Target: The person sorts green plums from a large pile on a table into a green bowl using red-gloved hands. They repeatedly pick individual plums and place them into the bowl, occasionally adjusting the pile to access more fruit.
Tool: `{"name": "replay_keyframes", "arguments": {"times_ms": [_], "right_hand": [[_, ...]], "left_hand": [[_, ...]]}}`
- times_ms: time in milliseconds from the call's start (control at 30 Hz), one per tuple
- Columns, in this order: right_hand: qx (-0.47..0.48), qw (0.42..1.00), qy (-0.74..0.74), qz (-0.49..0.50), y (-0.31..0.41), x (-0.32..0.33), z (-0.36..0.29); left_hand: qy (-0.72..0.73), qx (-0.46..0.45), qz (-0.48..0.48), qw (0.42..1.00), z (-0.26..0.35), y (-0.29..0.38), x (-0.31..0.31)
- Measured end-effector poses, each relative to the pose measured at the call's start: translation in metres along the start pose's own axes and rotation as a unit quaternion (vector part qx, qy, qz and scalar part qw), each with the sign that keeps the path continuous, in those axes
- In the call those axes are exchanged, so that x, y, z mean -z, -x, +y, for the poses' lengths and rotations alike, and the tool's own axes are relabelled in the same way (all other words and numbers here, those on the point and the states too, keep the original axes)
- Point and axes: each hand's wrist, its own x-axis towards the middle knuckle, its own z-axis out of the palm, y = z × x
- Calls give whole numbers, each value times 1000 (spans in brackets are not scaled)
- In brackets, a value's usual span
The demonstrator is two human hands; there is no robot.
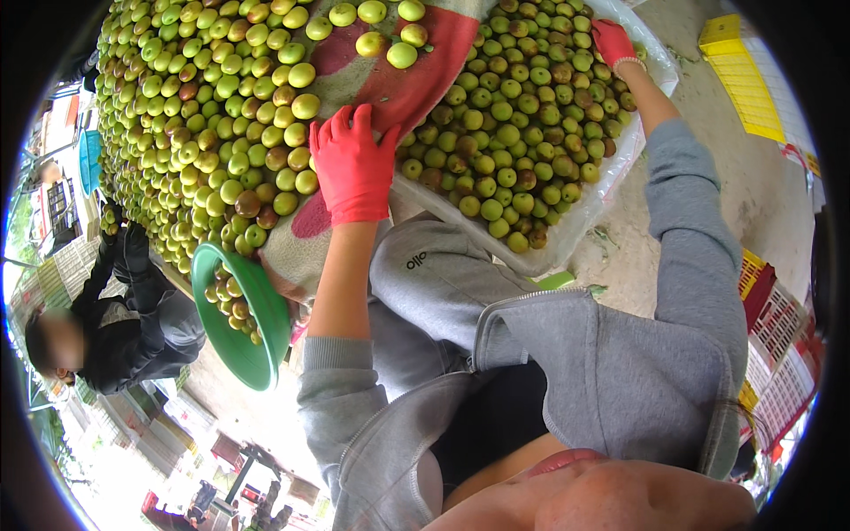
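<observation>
My left hand (353, 164), in a red glove, lies back up over a patterned cloth (425, 79) at the edge of a large heap of green and brown round fruits (219, 119), which look like jujubes. Its thumb stands apart and no fruit shows in it; the palm is hidden. Farther right, my right hand (612, 42), also in a red glove, reaches to the far right edge of a second batch of fruits (511, 133) in a container lined with clear plastic (597, 216). Its fingertips and palm are hard to see. Several loose fruits (402, 55) lie on the cloth.
A green plastic basin (275, 332) with some fruits stands tilted in view beside the heap. Another person (133, 318) in dark clothes is at the left. Yellow crates (740, 79) and white and red crates (783, 325) stand at the right.
</observation>
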Motion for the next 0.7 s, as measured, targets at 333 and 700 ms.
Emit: {"name": "replay_keyframes", "arguments": {"times_ms": [333,700], "right_hand": [[67,968,200,-138,21,-6,-30],[-107,992,47,43,77,8,81]], "left_hand": [[1,1,1,1000,0,0,-1],[2,-9,5,1000,-1,-1,-2]]}}
